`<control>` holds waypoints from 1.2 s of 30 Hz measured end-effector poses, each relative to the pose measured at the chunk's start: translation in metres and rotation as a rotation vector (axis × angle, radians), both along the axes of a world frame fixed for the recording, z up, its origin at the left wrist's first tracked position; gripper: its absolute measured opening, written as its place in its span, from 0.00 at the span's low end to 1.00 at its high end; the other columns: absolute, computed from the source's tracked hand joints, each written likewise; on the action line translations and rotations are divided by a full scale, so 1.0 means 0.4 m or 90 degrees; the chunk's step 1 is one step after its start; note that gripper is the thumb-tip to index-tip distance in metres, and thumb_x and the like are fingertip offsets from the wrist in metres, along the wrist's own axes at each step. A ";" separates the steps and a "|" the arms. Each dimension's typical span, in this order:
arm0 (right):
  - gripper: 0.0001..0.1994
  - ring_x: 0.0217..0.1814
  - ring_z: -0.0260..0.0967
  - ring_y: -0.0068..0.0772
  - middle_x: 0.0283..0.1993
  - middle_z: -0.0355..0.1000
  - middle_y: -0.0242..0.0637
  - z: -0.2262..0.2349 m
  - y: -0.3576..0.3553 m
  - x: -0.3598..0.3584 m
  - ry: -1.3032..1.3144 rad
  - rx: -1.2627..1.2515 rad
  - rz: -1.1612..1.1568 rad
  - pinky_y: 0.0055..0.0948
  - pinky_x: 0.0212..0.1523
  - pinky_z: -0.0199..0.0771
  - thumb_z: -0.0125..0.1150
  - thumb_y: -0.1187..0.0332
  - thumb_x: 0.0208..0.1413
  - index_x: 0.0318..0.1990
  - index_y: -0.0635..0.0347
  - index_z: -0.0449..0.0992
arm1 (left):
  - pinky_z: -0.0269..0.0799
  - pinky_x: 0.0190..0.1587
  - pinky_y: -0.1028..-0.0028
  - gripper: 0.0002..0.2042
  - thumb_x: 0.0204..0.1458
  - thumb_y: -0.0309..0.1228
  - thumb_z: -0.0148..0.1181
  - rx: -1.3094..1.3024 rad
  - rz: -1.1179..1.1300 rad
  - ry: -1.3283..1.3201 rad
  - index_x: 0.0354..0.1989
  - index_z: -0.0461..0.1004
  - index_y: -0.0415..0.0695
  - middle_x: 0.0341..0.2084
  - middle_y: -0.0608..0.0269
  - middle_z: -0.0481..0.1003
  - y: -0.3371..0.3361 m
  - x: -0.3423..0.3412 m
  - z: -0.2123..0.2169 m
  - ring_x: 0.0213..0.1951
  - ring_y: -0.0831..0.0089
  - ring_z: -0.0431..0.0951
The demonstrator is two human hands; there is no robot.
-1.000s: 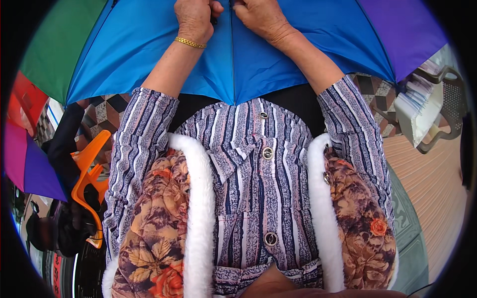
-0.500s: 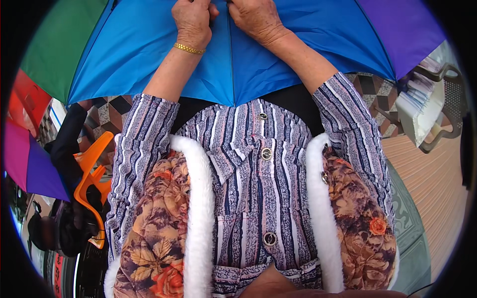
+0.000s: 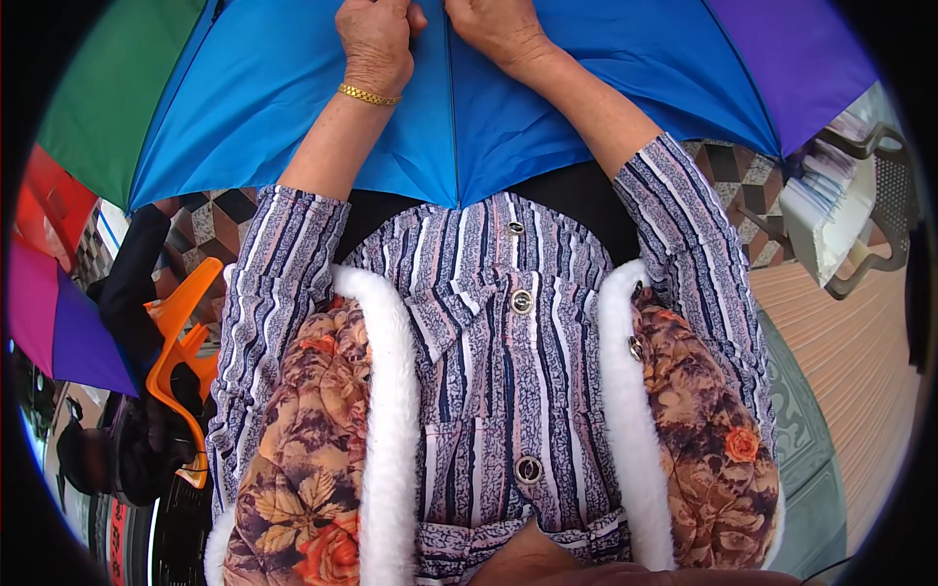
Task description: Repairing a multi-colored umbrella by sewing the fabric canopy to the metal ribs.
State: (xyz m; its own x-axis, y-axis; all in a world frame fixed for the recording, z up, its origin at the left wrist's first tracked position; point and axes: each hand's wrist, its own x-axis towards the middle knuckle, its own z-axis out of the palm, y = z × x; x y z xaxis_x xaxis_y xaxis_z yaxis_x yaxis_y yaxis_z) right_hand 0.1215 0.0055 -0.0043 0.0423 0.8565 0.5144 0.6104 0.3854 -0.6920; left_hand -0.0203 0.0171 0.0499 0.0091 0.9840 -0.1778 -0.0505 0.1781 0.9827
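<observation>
An opened umbrella (image 3: 274, 127) with blue, green and purple panels spreads over my lap, its near edge at my waist. My left hand (image 3: 376, 44), with a gold band at the wrist, is over the blue panels left of the middle seam. Its fingers are curled closed, with the tips cut off by the upper edge. Just right of the seam my right hand (image 3: 496, 31) is also closed, close to the left one. Whatever the fingers pinch lies out of view or is too small to make out.
At the left are an orange chair (image 3: 181, 342), a person's dark sleeve (image 3: 132, 273) and another umbrella (image 3: 73, 332) in pink and purple. On the right a white box (image 3: 831, 215) of thin items sits on a grey-brown perforated seat (image 3: 894, 186). Patterned tiles (image 3: 738, 190) cover the floor.
My right hand has shifted slightly up and left, closer to the seam. My left hand is nearly where it was, a touch higher. The umbrella has barely moved.
</observation>
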 end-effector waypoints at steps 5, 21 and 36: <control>0.07 0.33 0.77 0.45 0.32 0.76 0.47 -0.017 0.024 -0.015 0.213 -0.110 0.007 0.41 0.36 0.77 0.56 0.74 0.58 0.42 0.65 0.74 | 0.58 0.18 0.78 0.05 0.61 0.29 0.59 -0.035 -0.016 -0.012 0.31 0.75 0.45 0.15 0.72 0.69 0.035 -0.021 0.005 0.15 0.81 0.64; 0.04 0.31 0.78 0.51 0.28 0.77 0.48 0.133 -0.001 0.112 -0.114 -0.176 0.082 0.48 0.31 0.76 0.51 0.72 0.63 0.42 0.57 0.72 | 0.74 0.34 0.58 0.06 0.57 0.29 0.61 0.424 -0.228 0.565 0.34 0.72 0.42 0.27 0.51 0.76 0.035 -0.047 -0.001 0.30 0.51 0.77; 0.05 0.39 0.76 0.63 0.34 0.77 0.54 0.159 -0.060 0.131 -0.087 -0.200 -0.003 0.56 0.40 0.74 0.51 0.71 0.63 0.42 0.57 0.72 | 0.74 0.38 0.54 0.10 0.54 0.28 0.65 0.400 -0.185 0.541 0.38 0.69 0.41 0.32 0.46 0.76 0.019 -0.009 -0.004 0.35 0.43 0.78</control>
